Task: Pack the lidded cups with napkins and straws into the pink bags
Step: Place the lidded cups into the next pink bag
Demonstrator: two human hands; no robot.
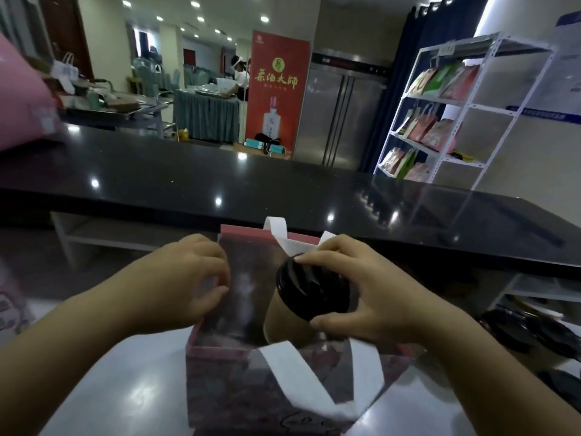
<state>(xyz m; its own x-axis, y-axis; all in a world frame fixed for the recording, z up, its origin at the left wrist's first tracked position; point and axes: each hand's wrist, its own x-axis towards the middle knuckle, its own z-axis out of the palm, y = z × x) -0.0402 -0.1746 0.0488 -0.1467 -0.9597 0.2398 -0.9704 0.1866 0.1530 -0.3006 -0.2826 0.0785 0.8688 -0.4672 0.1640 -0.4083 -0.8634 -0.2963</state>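
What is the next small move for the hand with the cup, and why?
Probably lower the cup straight down into the pink bag. The right hand grips it, tilted, by its black lid, base inside the mouth, while the left hand holds the bag's left wall open.

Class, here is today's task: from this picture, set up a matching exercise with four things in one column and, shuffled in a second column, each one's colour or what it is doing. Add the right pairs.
Column one
1. left hand
2. right hand
3. cup lid
4. bag handles

Column two
A. white
B. grips the lidded cup by its top
C. black
D. holds the left edge of the pink bag

Pairs: 1-D, 2-B, 3-C, 4-A
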